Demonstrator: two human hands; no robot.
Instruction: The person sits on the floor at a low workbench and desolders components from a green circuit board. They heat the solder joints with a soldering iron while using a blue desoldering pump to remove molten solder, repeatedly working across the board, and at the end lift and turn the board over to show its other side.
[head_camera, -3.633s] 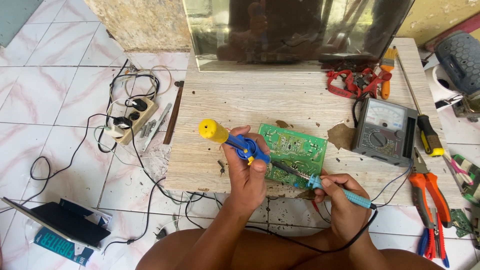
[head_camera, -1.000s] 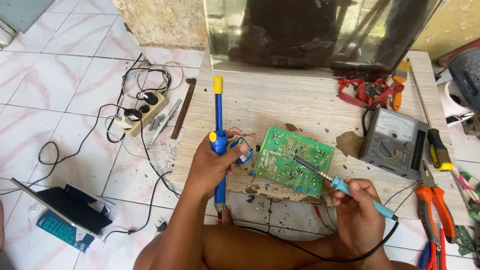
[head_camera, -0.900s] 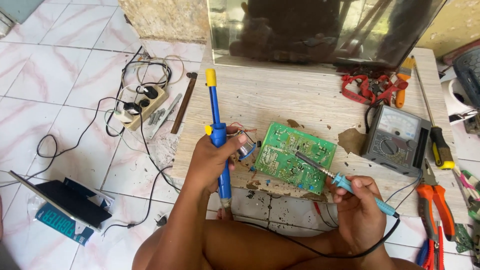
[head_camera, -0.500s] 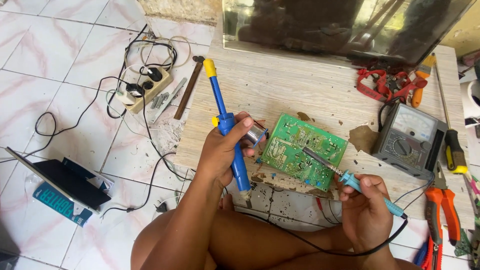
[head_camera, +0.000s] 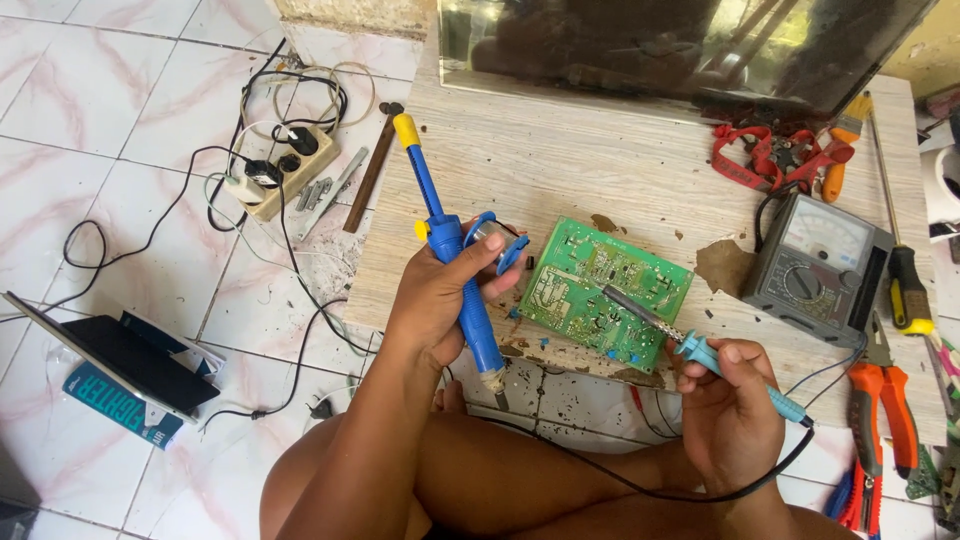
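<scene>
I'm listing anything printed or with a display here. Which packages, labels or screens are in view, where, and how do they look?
Multimeter: right on the board, grey-black box, pale needle dial window.
Box: floor at left, flat, teal with white lettering, under a dark tablet-like slab.
</scene>
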